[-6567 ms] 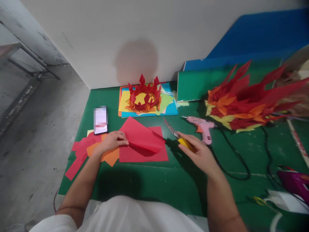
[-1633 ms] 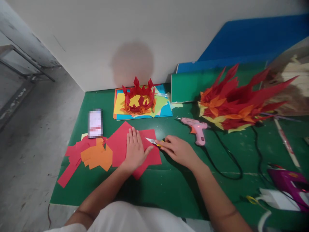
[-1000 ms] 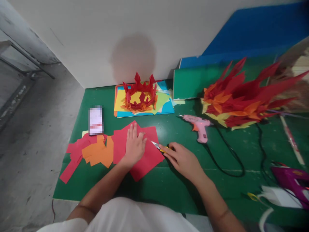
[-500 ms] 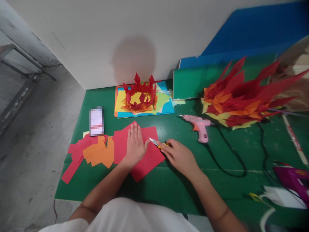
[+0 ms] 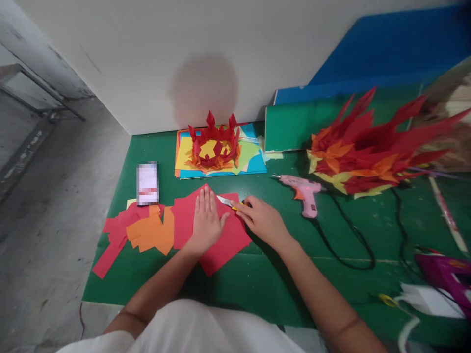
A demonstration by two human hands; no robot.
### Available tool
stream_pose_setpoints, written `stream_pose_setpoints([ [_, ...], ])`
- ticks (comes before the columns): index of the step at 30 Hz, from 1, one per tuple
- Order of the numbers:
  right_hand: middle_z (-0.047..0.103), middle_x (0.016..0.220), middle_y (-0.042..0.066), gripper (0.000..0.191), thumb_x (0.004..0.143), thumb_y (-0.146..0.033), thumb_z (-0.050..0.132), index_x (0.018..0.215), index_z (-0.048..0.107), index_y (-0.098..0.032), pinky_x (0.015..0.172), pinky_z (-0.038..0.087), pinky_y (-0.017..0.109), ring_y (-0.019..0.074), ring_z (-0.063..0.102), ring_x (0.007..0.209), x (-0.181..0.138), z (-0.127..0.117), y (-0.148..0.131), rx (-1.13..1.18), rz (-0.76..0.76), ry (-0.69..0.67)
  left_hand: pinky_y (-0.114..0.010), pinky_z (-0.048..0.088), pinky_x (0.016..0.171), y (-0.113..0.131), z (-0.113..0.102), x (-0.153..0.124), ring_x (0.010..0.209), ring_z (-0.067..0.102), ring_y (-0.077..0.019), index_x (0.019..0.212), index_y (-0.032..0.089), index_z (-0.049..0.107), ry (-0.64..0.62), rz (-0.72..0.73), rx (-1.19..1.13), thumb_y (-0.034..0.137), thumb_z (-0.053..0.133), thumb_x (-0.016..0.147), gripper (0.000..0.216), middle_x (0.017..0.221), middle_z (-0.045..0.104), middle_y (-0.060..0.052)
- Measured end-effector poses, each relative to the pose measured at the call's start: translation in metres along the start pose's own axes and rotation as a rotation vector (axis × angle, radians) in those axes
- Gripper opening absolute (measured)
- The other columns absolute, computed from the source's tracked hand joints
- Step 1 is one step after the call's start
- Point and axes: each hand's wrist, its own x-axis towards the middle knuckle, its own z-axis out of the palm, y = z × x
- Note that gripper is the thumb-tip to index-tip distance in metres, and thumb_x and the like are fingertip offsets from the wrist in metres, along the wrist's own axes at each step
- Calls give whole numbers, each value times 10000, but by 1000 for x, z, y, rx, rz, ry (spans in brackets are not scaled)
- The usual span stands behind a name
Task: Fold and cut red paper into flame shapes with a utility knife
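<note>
Right hand point(image 5: 265, 220): is further up & left vs. the prev. frame, cutter point(image 5: 224, 200) along w/ it; the left hand point(image 5: 206, 223) lies abt. as before.
Right fingers: pinch the yellow hdl. close to the blade, one reaching fwd along it, prob. for fine ctrl of the tip.
Blade: low over the upper-R edge of the top red layer, tip just beside the L index; can't tell if it's on, in or under the paper.
Left fingers: flat, nearly pressed together, thumb spread to the R; gripping nothing, prob. pushing down so layers don't slide.
Red paper point(image 5: 222, 247): on green table point(image 5: 243, 289), under the L palm; a skewed pc over a squarer one, 2 sheets or 1 folded, can't tell. Central, prob. b/c both hands reach it there.
Scraps: orange pcs point(image 5: 143, 233) & red strips point(image 5: 117, 225), L of the paper, prob. kept aside from the blade.
Phone point(image 5: 147, 184): just beyond scraps, screen up, prob. for easy viewing.
Glue gun point(image 5: 301, 189): on its side, R of the paper, nozzle pointing L, prob. parked w/in R reach.
Crown point(image 5: 211, 161): atop paper stack point(image 5: 184, 152) near the wall, prob. out of the hands' way.
</note>
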Motion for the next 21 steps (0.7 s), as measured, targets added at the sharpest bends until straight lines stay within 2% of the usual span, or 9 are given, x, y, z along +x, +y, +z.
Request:
stream_pose_setpoints([
  [14,572,913,70,350,944,-351,425,1233,616,-301,576,282,268,168,496,763,44,7,-4,-7,16,6,-515,237,1147,1,0,0,1445,142,-331,1451,-19,202,24,-12,-28,496,308,940,733,1521,232,-266],
  [17,569,884,65,342,940,-357,431,1216,628,-307,569,280,274,169,495,748,39,5,1,-17,4,27,-537,249,1135,0,-2,0,1439,166,-349,1424,-10,273,31,-9,-75,475,352,935,693,1508,259,-278],
  [21,582,898,63,345,941,-359,426,1214,630,-300,578,306,279,176,517,775,16,3,22,-38,59,138,-524,339,1087,-6,-13,3,1413,279,-308,1368,115,386,75,8,-256,335,386,945,477,1497,333,-212],
])
